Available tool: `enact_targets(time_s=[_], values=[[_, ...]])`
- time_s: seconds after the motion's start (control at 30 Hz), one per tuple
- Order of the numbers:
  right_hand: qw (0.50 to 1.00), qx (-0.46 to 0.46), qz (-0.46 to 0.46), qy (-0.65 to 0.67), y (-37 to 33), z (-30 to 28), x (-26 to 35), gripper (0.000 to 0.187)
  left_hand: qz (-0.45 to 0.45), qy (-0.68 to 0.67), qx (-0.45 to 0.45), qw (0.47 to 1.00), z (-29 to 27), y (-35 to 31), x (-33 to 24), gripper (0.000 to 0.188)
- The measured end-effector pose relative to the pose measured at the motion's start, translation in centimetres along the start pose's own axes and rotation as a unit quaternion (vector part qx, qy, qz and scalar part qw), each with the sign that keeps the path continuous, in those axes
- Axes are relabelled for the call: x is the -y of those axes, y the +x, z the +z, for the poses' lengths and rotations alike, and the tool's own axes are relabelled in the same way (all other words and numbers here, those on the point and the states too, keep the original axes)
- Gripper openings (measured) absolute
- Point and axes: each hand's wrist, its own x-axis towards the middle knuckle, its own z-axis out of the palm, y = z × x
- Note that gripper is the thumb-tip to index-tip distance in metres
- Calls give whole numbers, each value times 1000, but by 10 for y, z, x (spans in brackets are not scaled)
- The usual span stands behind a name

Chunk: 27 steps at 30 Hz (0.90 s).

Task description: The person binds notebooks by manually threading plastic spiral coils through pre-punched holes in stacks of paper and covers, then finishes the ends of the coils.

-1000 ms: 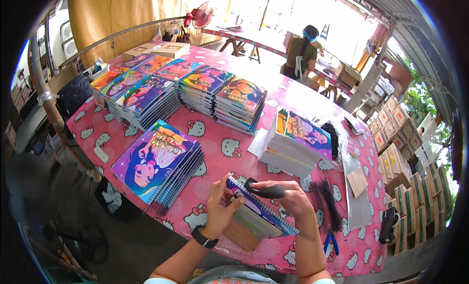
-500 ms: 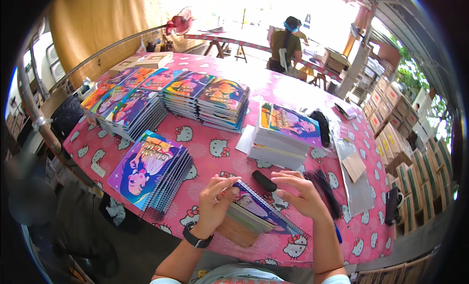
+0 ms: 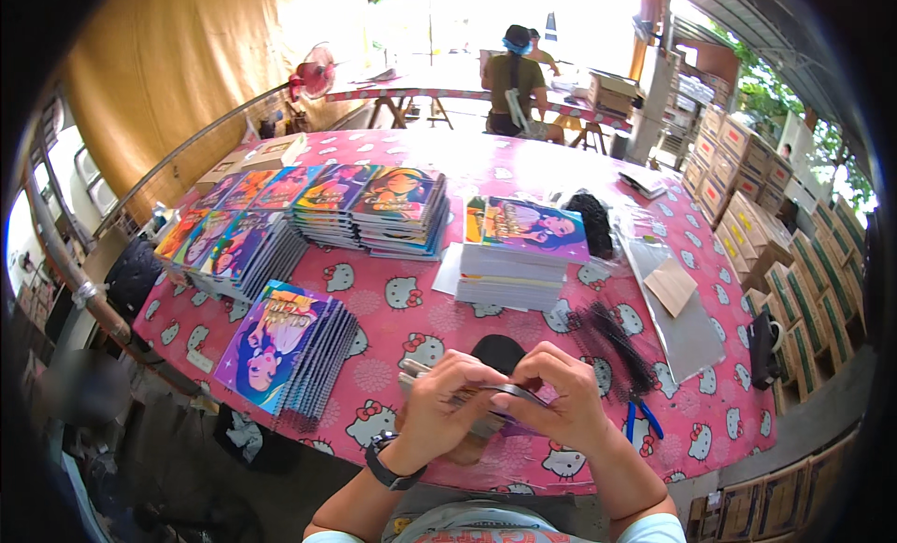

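My left hand (image 3: 448, 398), with a dark watch on its wrist, and my right hand (image 3: 556, 398) come together near the table's front edge. Between their pinched fingers is a spiral notebook (image 3: 509, 391), seen nearly edge-on as a curved dark band. My fingers cover most of it, and a bit of purple cover shows below. Under my left hand lies a wooden block (image 3: 464, 451), partly hidden. A black rounded object (image 3: 498, 353) sits just beyond my fingertips. Blue-handled pliers (image 3: 645, 418) lie to the right of my right hand, near loose black binding coils (image 3: 617, 347).
A stack of coil-bound notebooks (image 3: 285, 351) stands at left, with several stacks of colourful books (image 3: 364, 202) behind. A tall pile of pages (image 3: 514, 272) stands ahead. Clear plastic sheeting (image 3: 687, 323) lies right. Cartons (image 3: 738, 160) and a seated person (image 3: 516, 80) are farther off.
My hands have closed in on each other, and the notebook has tilted from lying slanted to nearly edge-on. My right hand went from spread to pinching. The view has shifted slightly.
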Motion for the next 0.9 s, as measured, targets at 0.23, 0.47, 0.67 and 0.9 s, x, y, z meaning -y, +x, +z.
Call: enact_targets(time_s=[0.23,0.47,0.67,0.9], values=[[991,36,-31,-122,-5,-13,12,18,59,84,-3,995,7,-1,-7,18],[995,-32,-45,-81,18,-11,-5,54,7,118,-197,973,-58,-12,8,18],[946,-178,270,-33,18,-71,-166,41,-42,276,-495,823,-253,-50,20,29],[875,-268,364,-171,59,-58,-310,44,-268,679,-378,569,-265,-115,57,45]])
